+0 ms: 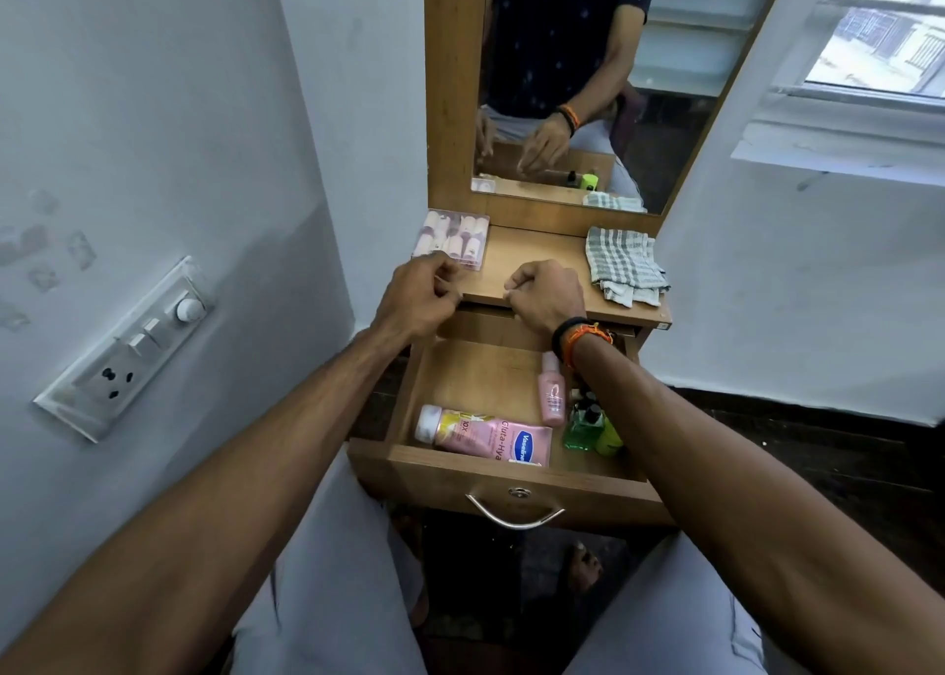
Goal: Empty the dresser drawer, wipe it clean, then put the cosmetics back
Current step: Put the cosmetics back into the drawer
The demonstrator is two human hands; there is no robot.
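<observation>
The wooden drawer (511,470) is pulled out below the dresser top (537,265). In it lie a pink Vaseline tube (486,434), a small pink bottle (553,393) and two green bottles (588,426) at the right. A clear box of pink false nails (452,240) sits at the top's back left corner. My left hand (422,293) hovers at the top's front edge just beside that box, fingers loosely curled, holding nothing. My right hand (547,293) hangs over the front edge at the middle, fingers loosely curled and empty.
A grey checked cloth (624,265) lies crumpled on the right of the dresser top. A mirror (562,86) rises behind it. A wall with a switch panel (128,352) stands at the left, a window (879,25) at the right. My knees flank the drawer handle (514,513).
</observation>
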